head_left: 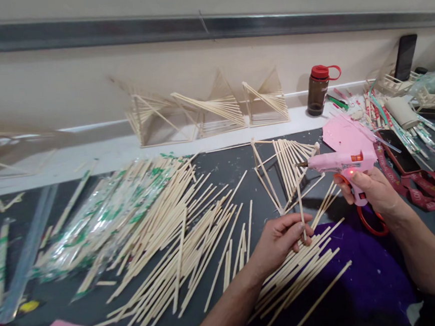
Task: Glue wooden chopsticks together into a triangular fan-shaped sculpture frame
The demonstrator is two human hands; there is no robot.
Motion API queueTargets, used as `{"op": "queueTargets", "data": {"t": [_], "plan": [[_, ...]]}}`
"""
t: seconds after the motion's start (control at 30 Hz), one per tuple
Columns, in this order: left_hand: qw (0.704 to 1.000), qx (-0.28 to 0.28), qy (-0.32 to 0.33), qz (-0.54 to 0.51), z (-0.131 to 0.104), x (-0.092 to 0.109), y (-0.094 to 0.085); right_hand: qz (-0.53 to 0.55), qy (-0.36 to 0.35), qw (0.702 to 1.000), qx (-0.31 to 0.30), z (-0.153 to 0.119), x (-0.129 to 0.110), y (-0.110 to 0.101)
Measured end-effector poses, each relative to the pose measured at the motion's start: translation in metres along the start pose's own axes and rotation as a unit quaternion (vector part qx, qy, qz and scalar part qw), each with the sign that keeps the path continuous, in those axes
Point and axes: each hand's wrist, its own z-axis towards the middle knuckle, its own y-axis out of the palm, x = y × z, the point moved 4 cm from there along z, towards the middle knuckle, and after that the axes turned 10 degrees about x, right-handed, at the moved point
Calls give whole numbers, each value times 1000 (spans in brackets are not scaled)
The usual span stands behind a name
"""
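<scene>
My right hand (374, 191) is wrapped round the handle of a pink hot glue gun (338, 161), which has a lit red light on its side. The gun's nozzle points left, at the upper end of a thin wooden stick (300, 199). Pinched between the thumb and fingers of my left hand (285, 235), that stick stands nearly upright. Just behind it, a frame of glued sticks (288, 170) with a fan of slats rests on the dark table. Loose wooden sticks (301, 272) lie under and below my left hand, partly over purple cloth.
Loose sticks (193, 240) and plastic-wrapped stick bundles (104, 212) cover the table's left. Several stick frames (221, 112) stand along the wall ledge. A red-lidded bottle (316, 92), red-handled scissors (373, 226), a phone (399, 151) and a red lanyard (419, 192) are at right.
</scene>
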Motion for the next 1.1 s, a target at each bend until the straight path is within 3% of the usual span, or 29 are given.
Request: {"op": "queueTargets", "data": {"t": [1.1], "plan": [[1000, 8, 8, 9, 0, 5, 0, -12, 5, 1000, 6, 0, 0, 1]]}}
